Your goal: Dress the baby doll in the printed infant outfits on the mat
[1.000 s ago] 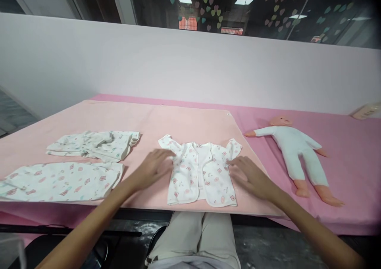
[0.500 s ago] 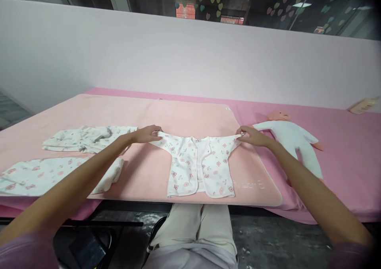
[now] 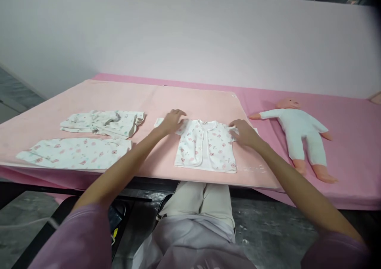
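A small white baby shirt (image 3: 222, 150) with a pink print lies spread on the peach mat (image 3: 160, 158), front side up, its front panels meeting loosely near the middle. My left hand (image 3: 174, 121) is over the sleeve on the left, fingers apart, holding nothing. Over the other sleeve is my right hand (image 3: 242, 132), its fingers bent and spread, with no cloth visibly pinched. Both hands partly cover the sleeves, and the sleeve ends show beyond them.
Left of the shirt lie a folded printed garment (image 3: 104, 122) and, nearer the edge, another printed garment (image 3: 74, 154). A doll (image 3: 300, 126) in white lies on the pink cover (image 3: 354, 154) at the right. A white wall (image 3: 190, 35) rises behind.
Both hands have let go of the sleeve ends and moved inward over the sleeves. The shirt's sleeves now rest on the mat. The view has tilted down.
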A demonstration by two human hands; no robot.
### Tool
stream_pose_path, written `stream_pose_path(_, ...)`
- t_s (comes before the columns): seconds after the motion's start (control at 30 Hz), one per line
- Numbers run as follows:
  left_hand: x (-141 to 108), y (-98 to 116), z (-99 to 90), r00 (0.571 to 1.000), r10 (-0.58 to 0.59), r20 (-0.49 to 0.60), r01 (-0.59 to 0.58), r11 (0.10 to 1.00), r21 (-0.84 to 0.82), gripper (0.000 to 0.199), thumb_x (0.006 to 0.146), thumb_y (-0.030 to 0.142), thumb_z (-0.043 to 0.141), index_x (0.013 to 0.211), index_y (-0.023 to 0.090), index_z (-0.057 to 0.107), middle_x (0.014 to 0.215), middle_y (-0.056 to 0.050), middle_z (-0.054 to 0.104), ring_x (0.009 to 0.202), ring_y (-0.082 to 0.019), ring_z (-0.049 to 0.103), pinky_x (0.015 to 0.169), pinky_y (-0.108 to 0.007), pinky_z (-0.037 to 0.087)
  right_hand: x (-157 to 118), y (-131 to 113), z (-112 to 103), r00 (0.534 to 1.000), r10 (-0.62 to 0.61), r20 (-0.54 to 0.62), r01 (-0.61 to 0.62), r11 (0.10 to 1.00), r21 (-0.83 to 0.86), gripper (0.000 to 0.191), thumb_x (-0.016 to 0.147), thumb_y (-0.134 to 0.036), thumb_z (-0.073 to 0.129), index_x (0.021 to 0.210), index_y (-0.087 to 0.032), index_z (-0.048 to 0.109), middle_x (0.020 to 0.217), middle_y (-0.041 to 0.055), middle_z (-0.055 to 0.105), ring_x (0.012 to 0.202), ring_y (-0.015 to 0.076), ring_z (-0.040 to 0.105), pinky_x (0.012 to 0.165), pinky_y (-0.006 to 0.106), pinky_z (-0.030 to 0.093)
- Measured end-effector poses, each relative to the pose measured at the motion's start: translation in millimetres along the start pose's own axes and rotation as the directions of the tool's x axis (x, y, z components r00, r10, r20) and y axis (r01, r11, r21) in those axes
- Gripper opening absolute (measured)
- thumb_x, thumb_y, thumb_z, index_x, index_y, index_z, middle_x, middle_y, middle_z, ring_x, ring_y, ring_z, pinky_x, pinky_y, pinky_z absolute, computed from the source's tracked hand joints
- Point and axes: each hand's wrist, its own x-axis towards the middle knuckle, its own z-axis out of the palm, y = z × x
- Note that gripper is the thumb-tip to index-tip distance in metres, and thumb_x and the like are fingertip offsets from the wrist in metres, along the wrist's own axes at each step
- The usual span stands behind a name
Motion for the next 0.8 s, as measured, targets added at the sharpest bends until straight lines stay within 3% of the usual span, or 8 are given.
stream_pose_path(0.1, 16, 39, 21.2, 0.955, 0.278, 0.105, -0.269, 0.959, -0.089, 0.056, 0.092, 0.013, 0.045, 0.144, 0.026, 0.06, 0.154, -0.007, 0.059, 0.14, -0.029, 0.05, 0.115, -0.046, 0.041, 23, -39, 16, 0.964, -0.229, 0.137, 0.224, 0.973, 0.05, 0.04, 0.104, -0.021, 0.041, 0.139, -0.017, 0.062, 0.142, 0.014, 0.064, 0.126, 0.0297, 0.056, 0.109, 0.044, 0.043)
stream_pose_path(0.17, 26, 52, 29.4, 0.937, 0.325, 0.129, -0.321, 0.946, -0.05, 0.052, 0.089, 0.012, 0.048, 0.137, 0.024, 0.065, 0.143, -0.01, 0.066, 0.134, -0.031, 0.054, 0.111, -0.046, 0.042, 40, -51, 22, 0.95, -0.244, 0.197, 0.245, 0.969, 0.016, 0.04, 0.104, -0.02, 0.043, 0.139, -0.017, 0.063, 0.14, 0.0147, 0.065, 0.125, 0.031, 0.055, 0.107, 0.045, 0.042)
stream_pose_path(0.27, 38, 59, 34.3, 0.959, 0.249, 0.135, -0.261, 0.963, 0.075, 0.035, 0.088, 0.019, 0.057, 0.12, 0.017, 0.072, 0.122, -0.016, 0.072, 0.121, -0.035, 0.059, 0.106, -0.05, 0.042, 63, -51, 25, 0.951, -0.193, 0.242, 0.209, 0.977, -0.044, 0.031, 0.103, -0.027, 0.051, 0.124, -0.015, 0.069, 0.123, 0.0161, 0.07, 0.116, 0.0324, 0.055, 0.101, 0.045, 0.042)
stream_pose_path(0.33, 43, 60, 36.5, 0.977, 0.181, 0.114, -0.195, 0.973, 0.128, 0.029, 0.089, 0.02, 0.058, 0.113, 0.015, 0.073, 0.121, -0.018, 0.071, 0.119, -0.036, 0.06, 0.105, -0.052, 0.042, 73, -46, 24, 0.956, -0.166, 0.24, 0.187, 0.98, -0.065, 0.028, 0.103, -0.032, 0.052, 0.114, -0.014, 0.071, 0.115, 0.0163, 0.071, 0.11, 0.0321, 0.055, 0.098, 0.044, 0.042)
stream_pose_path(0.47, 41, 71, 48.0, 0.999, 0.006, -0.037, -0.003, 0.995, 0.101, 0.032, 0.094, 0.012, 0.048, 0.116, 0.016, 0.071, 0.131, -0.018, 0.067, 0.126, -0.035, 0.057, 0.103, -0.05, 0.044, 69, -53, 25, 0.996, -0.05, 0.072, 0.058, 0.991, -0.117, 0.028, 0.101, -0.034, 0.056, 0.115, -0.014, 0.07, 0.116, 0.0184, 0.068, 0.112, 0.0351, 0.054, 0.096, 0.045, 0.041)
stream_pose_path(0.6, 23, 85, 63.1, 0.991, -0.076, -0.114, 0.077, 0.997, 0.001, 0.049, 0.096, 0.006, 0.04, 0.14, 0.017, 0.059, 0.152, -0.017, 0.056, 0.135, -0.032, 0.052, 0.108, -0.048, 0.045, 37, -93, 26, 0.998, -0.041, -0.044, 0.037, 0.994, -0.098, 0.028, 0.1, -0.034, 0.057, 0.12, -0.016, 0.065, 0.121, 0.0184, 0.066, 0.114, 0.0359, 0.055, 0.095, 0.044, 0.041)
stream_pose_path(0.7, 9, 90, 70.8, 0.987, -0.116, -0.109, 0.106, 0.99, -0.092, 0.051, 0.102, 0.016, 0.038, 0.151, 0.015, 0.051, 0.158, -0.017, 0.053, 0.141, -0.032, 0.049, 0.115, -0.05, 0.042, 9, -132, 27, 0.998, -0.05, 0.036, 0.049, 0.998, 0.024, 0.021, 0.104, -0.039, 0.053, 0.106, -0.02, 0.063, 0.102, 0.0115, 0.069, 0.098, 0.0291, 0.06, 0.087, 0.039, 0.042)
stream_pose_path(0.8, 4, 88, 77.0, 0.987, -0.143, -0.076, 0.127, 0.975, -0.183, 0.054, 0.105, 0.03, 0.038, 0.156, 0.016, 0.045, 0.16, -0.017, 0.052, 0.148, -0.034, 0.045, 0.123, -0.053, 0.037, -8, -164, 31, 0.985, 0.027, 0.173, -0.044, 0.994, 0.098, 0.028, 0.104, -0.046, 0.054, 0.091, -0.022, 0.058, 0.092, 0.0072, 0.07, 0.086, 0.0246, 0.061, 0.075, 0.035, 0.04)
